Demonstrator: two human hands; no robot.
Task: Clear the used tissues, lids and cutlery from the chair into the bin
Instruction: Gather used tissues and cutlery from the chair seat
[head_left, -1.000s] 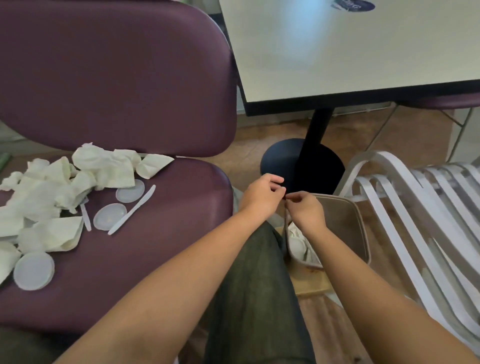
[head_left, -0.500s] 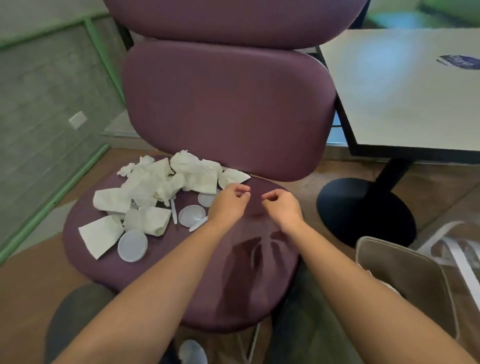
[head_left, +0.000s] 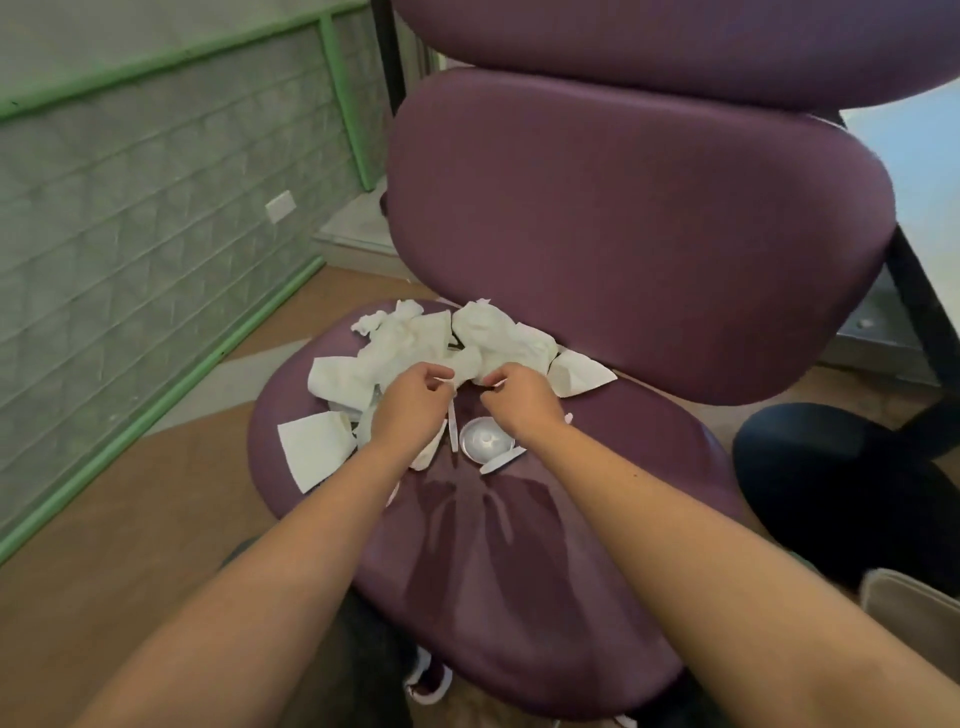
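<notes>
- Chair (head_left: 545, 571): purple seat, padded back behind it; landmark for everything below.
- Tissues (head_left: 415, 343): white crumpled heap at the rear of the seat, just in front of the back; spreads toward the seat's left edge.
- Flat tissue (head_left: 314, 454) lies at the seat's left edge, apart from the main heap.
- Another folded tissue (head_left: 579, 374) sits at the heap's right end, near the base of the back.
- Lid (head_left: 485, 441): round, clear, on the seat middle, just in front of the heap, between the two wrists.
- Second lid partly hidden under tissues on the seat's left side; only an edge shows.
- Cutlery (head_left: 452, 428): thin white plastic piece lying on the seat beside the lid, on its left, running front to back.
- Left hand (head_left: 413, 405): over the heap's front edge, fingers curled; the grip pinches a small white bit at the fingertips, likely tissue, too small to be sure.
- Right hand (head_left: 519, 402): just right of the left hand, over the lid's rear; fingers curled, grip pinching a thin white piece, cannot tell which item.
- Bin (head_left: 914, 603): beige rim corner on the floor, right of the seat, mostly cut off.
- Dark round base (head_left: 831, 483) on the floor to the right of the seat.
</notes>
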